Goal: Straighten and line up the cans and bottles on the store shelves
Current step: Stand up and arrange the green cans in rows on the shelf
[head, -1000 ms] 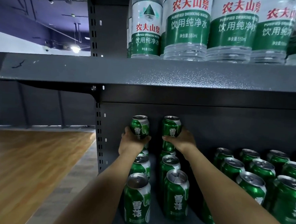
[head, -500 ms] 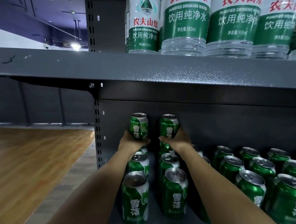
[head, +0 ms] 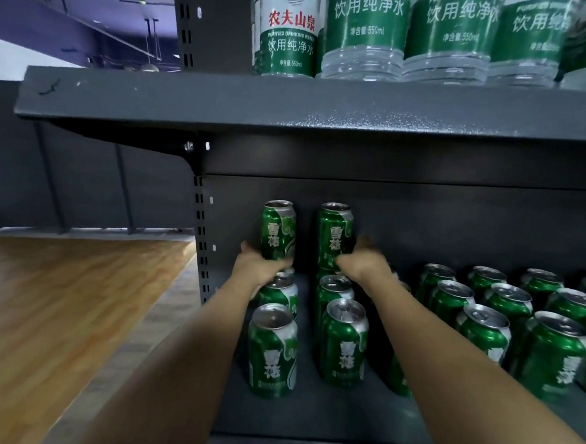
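Note:
Two green beer cans sit stacked on top of other cans at the back left of the lower shelf (head: 307, 418). My left hand (head: 259, 266) grips the left top can (head: 278, 229) at its base. My right hand (head: 364, 264) grips the right top can (head: 333, 236) low on its side. Below and in front of them stand two rows of upright green cans, the nearest being one on the left (head: 271, 351) and one on the right (head: 344, 343). Clear water bottles (head: 365, 34) with green labels line the upper shelf (head: 292, 101).
Several more green cans (head: 483, 333) stand in loose rows to the right on the lower shelf. A slotted metal upright (head: 199, 236) marks the shelf's left end. Beyond it lies a wooden floor (head: 56, 303).
Both hands have stayed on the two top cans; their grip has slid lower on the cans. The view has shifted a little, with the cans standing slightly more upright.

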`<control>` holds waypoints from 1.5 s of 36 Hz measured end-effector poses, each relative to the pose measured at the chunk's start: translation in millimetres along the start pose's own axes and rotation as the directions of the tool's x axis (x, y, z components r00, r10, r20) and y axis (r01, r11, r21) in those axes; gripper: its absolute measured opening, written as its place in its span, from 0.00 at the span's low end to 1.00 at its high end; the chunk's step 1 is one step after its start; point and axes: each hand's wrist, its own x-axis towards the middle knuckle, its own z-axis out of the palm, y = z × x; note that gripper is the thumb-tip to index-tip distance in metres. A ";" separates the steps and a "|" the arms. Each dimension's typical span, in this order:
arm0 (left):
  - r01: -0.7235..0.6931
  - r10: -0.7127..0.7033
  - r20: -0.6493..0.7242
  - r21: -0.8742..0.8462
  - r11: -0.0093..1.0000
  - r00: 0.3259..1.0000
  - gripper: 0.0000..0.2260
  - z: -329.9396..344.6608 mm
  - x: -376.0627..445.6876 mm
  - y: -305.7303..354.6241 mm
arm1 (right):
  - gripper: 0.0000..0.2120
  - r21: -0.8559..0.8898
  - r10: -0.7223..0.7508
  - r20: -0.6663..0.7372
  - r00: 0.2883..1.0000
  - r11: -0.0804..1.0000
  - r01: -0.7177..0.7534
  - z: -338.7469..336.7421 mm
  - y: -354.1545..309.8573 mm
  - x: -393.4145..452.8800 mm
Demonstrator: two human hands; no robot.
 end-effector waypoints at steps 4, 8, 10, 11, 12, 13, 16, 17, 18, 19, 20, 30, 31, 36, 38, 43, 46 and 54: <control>-0.028 0.046 -0.117 0.146 0.989 0.992 0.46 -9.2 -22.9 9.7 | 0.13 -0.052 -0.020 -0.191 0.981 0.999 0.010 -7.2 1.6 -25.0; -0.121 0.212 -0.250 0.334 0.935 0.945 0.24 -4.5 -53.1 29.1 | 0.12 -0.052 -0.022 -0.294 0.956 0.999 0.007 -27.2 13.6 -48.1; -0.176 0.281 -0.276 0.352 0.919 0.919 0.17 5.4 -70.6 41.1 | 0.12 -0.073 -0.025 -0.315 0.949 0.997 0.002 -43.7 22.9 -55.8; -0.203 0.309 -0.270 0.356 0.912 0.912 0.17 12.1 -78.8 46.4 | 0.11 -0.095 -0.034 -0.314 0.949 0.995 0.004 -52.3 27.5 -59.3; -0.233 0.333 -0.255 0.354 0.906 0.908 0.16 19.7 -86.5 50.8 | 0.10 -0.126 -0.049 -0.305 0.951 0.992 0.011 -60.9 32.5 -62.1; -0.266 0.358 -0.237 0.347 0.899 0.903 0.16 27.9 -93.1 54.7 | 0.11 -0.168 -0.072 -0.288 0.955 0.986 0.024 -69.4 37.0 -65.2; -0.346 0.399 -0.142 0.297 0.890 0.906 0.13 53.9 -109.7 61.6 | 0.13 -0.288 -0.126 -0.200 0.972 0.956 0.065 -91.8 53.6 -72.7; -0.369 0.407 -0.089 0.281 0.886 0.909 0.12 63.3 -114.2 62.2 | 0.14 -0.310 -0.126 -0.178 0.976 0.948 0.066 -97.1 60.8 -74.1; -0.390 0.414 -0.035 0.272 0.880 0.910 0.11 72.1 -119.6 62.8 | 0.14 -0.327 -0.118 -0.164 0.979 0.943 0.058 -101.3 68.5 -74.8; -0.411 0.423 0.015 0.272 0.870 0.906 0.12 81.0 -124.5 62.4 | 0.14 -0.343 -0.102 -0.155 0.983 0.938 0.043 -104.4 76.1 -76.5; -0.431 0.433 0.059 0.277 0.859 0.899 0.12 89.0 -129.5 62.0 | 0.14 -0.358 -0.080 -0.151 0.985 0.933 0.021 -106.0 83.5 -78.0; -0.519 0.456 0.253 0.341 0.784 0.853 0.17 139.6 -148.0 60.8 | 0.27 -0.569 -0.023 -0.171 0.985 0.818 -0.080 -107.5 126.3 -93.6; -0.523 0.460 0.251 0.343 0.780 0.852 0.17 141.5 -148.8 61.1 | 0.28 -0.583 -0.031 -0.183 0.983 0.808 -0.083 -108.3 127.2 -95.3; -0.563 0.512 0.238 0.417 0.714 0.825 0.16 151.8 -157.2 64.4 | 0.23 -0.541 -0.019 -0.345 0.938 0.821 -0.182 -122.4 139.9 -104.3; -0.583 0.531 0.246 0.414 0.699 0.811 0.16 157.6 -161.6 68.6 | 0.23 -0.535 0.045 -0.340 0.939 0.812 -0.233 -130.2 151.5 -105.8; -0.669 0.617 0.270 0.403 0.624 0.739 0.14 179.2 -176.4 82.1 | 0.20 -0.452 0.158 -0.381 0.911 0.828 -0.332 -150.2 180.5 -101.5; -0.710 0.646 0.302 0.375 0.595 0.701 0.12 199.9 -186.5 89.6 | 0.21 -0.404 0.204 -0.424 0.882 0.829 -0.386 -165.3 197.9 -99.7; -0.783 0.707 0.337 0.281 0.555 0.622 0.14 286.1 -221.4 122.5 | 0.26 -0.322 0.299 -0.480 0.825 0.815 -0.482 -227.5 272.9 -101.0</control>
